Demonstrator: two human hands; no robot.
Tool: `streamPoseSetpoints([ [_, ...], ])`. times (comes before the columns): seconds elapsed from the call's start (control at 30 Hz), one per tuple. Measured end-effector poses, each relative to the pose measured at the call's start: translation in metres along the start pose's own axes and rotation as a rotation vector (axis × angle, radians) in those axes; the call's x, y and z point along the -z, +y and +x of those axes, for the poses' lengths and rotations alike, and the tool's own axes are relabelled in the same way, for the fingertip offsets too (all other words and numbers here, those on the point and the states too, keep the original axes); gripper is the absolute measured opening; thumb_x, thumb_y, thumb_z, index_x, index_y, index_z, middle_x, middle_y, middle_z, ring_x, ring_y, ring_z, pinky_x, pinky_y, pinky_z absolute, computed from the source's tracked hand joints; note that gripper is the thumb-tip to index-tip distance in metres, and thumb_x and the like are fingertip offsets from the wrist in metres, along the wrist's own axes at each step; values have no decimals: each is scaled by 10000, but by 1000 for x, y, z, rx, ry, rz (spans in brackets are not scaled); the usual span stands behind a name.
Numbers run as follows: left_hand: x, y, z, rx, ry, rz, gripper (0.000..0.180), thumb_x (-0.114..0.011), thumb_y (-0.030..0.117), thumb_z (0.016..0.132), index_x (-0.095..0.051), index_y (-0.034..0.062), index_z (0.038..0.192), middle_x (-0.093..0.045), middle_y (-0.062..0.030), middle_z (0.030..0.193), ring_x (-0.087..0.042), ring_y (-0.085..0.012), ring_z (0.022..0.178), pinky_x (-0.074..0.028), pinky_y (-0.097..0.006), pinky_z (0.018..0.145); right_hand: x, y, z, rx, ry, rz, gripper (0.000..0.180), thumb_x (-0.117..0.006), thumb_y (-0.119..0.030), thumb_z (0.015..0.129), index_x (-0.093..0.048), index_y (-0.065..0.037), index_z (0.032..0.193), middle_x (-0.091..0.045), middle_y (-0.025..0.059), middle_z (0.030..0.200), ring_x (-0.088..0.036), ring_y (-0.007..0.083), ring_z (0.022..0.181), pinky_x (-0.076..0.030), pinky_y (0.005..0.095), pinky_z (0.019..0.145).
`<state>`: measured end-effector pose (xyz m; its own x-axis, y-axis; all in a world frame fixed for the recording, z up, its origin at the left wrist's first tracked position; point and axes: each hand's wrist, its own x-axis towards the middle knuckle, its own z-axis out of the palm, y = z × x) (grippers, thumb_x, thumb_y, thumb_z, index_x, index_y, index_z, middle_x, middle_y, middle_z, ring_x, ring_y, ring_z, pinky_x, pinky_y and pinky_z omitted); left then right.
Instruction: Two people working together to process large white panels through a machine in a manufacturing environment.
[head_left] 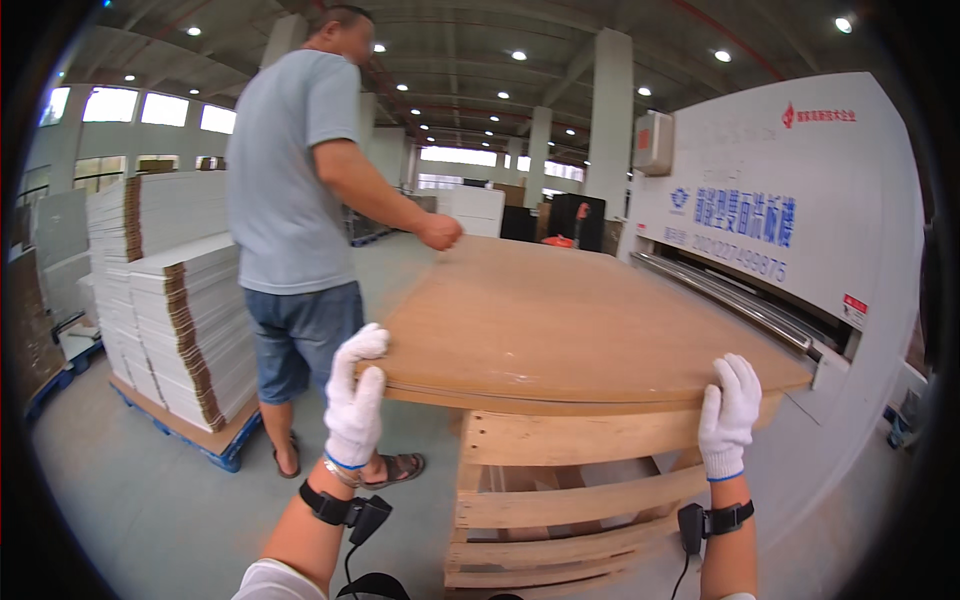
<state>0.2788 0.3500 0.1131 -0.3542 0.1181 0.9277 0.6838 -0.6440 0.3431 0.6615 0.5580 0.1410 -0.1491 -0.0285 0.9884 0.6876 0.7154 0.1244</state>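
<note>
A large brown fibreboard sheet [540, 310] lies on another thin sheet, both raised on a wooden pallet stand [580, 437]. My left hand [355, 400], in a white knitted glove with a blue cuff, grips the near left corner, fingers bent at the top and thumb lower down. At the right part of the near edge, my right hand [729, 412], gloved the same way, holds the board edge with its fingers pointing up. Black straps with small dark devices and cables sit on both wrists. The undersides of the boards at my hands are hidden.
A person [297, 170] in a light blue shirt stands left of the board, one bare hand [440, 231] near its far left corner. White panels [190, 330] are stacked on a blue pallet [232, 455] at left. A large white machine [770, 200] with a metal roller [725, 300] stands at right.
</note>
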Motion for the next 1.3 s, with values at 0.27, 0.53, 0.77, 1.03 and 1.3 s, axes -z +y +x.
streamPoseSetpoints([
  [0.27,7,-5,-5,24,-4,-47,280,-472,76,844,-530,-7,1106,-573,-141,1169,-471,-273,1226,-307,-388,1067,-35,3,-22,47,63,12,344,-417,-235,924,-568,11,1111,-581,176,1103,-512,375,1118,-282,545,1082],
  [0.53,2,-6,-3,43,15,-64,320,-425,187,904,-479,-24,1139,-527,-181,1211,-443,-271,1221,-253,-410,1095,-43,1,-21,17,150,64,328,-401,-215,932,-576,8,1097,-585,164,1101,-512,372,1127,-275,549,1087],
  [0.77,-2,-12,-4,20,21,-59,362,-434,265,929,-475,-18,1152,-527,-175,1204,-436,-270,1218,-251,-421,1094,-41,3,-23,10,143,68,304,-411,-188,915,-582,3,1079,-590,161,1089,-511,368,1130,-273,544,1089],
  [1.03,-5,-6,-4,35,27,-61,383,-437,294,943,-469,-12,1170,-520,-176,1225,-428,-269,1234,-242,-422,1098,-40,3,-23,10,143,70,290,-424,-181,903,-587,-8,1068,-592,152,1081,-510,361,1131,-273,540,1091],
  [1.3,-3,-6,-3,38,30,-83,387,-444,281,936,-466,-18,1182,-514,-181,1236,-426,-272,1238,-239,-422,1102,-41,2,-21,16,142,72,286,-428,-194,912,-584,-14,1070,-591,146,1080,-506,359,1137,-274,540,1090],
])
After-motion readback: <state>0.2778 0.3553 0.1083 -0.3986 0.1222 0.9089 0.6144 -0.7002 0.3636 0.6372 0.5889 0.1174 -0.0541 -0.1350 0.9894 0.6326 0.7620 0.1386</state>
